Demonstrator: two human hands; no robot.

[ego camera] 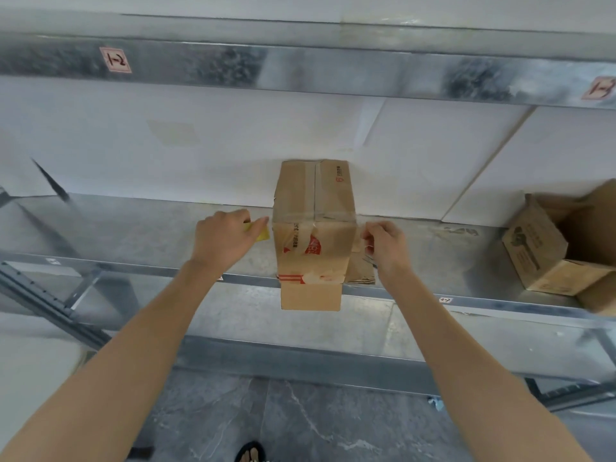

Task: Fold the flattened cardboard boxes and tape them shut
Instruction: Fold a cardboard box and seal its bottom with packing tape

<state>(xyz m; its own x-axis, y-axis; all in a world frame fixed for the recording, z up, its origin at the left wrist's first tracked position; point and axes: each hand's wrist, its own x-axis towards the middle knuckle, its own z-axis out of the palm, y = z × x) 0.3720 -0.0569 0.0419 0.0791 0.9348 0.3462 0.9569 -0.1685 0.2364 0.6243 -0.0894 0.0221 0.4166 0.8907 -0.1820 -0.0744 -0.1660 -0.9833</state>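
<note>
Shelf (133, 235) of grey metal holds a brown cardboard box (313, 208) in the middle. Its back is against the white wall, and one flap hangs over the front edge. Another open box (540, 248) sits far to the right. The left hand (223, 238) curls round a small yellow thing (261, 233) just beside the box. The right hand (386, 245) seems to pinch the end of clear tape (316, 216) running across the box. The box looks light and stiff but easy to dent, so hold its sides. The tape looks thin and sticky.
</note>
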